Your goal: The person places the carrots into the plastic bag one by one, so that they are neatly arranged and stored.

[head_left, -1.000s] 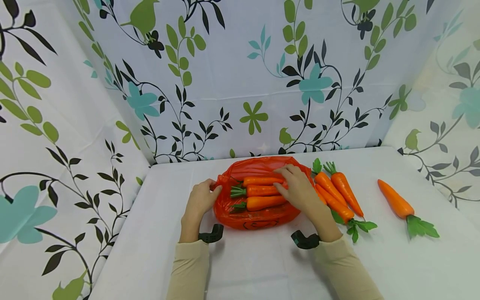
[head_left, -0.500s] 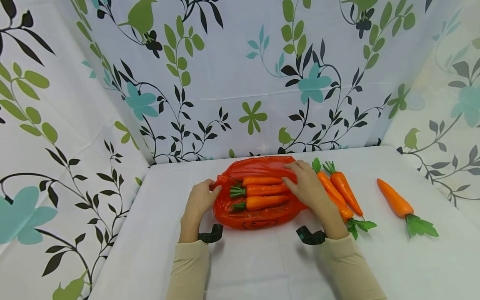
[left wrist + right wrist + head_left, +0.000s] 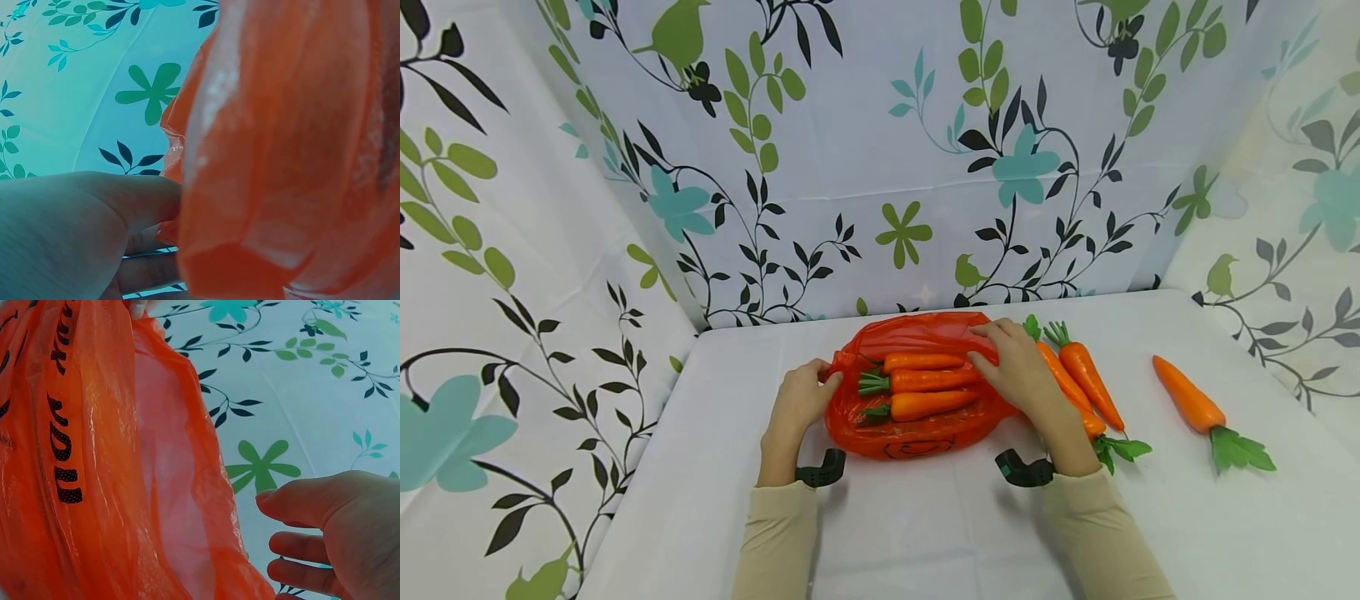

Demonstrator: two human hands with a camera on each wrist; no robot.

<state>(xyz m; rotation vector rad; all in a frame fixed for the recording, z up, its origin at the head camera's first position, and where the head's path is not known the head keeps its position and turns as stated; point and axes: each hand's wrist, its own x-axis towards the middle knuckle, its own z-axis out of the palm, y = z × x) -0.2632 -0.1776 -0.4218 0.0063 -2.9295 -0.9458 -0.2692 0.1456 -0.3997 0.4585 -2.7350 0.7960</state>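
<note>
A red plastic bag (image 3: 917, 327) lies on the table with its mouth spread wide. Three orange carrots (image 3: 934, 381) with green tops lie side by side in it, tops to the left. At the bag's left edge my left hand (image 3: 799, 406) pinches the plastic between thumb and fingers; in the left wrist view the crinkled bag (image 3: 281, 144) hides the fingertips. My right hand (image 3: 1018, 372) is at the bag's right side, thumb and fingers spread and holding nothing. In the right wrist view, that hand (image 3: 350, 531) shows a gap between its fingertips and the bag's rim (image 3: 219, 469).
Several carrots (image 3: 1090, 383) lie together just right of my right hand, partly hidden by it. Farther right, a single carrot (image 3: 1189, 396) lies on the white table (image 3: 917, 533). A leaf-patterned cloth (image 3: 820, 192) hangs behind the table and along its sides.
My right hand has moved right, off the tips of the bagged carrots, which now show. It hardly moves in the last half second. The left hand stays on the bag's edge.
</note>
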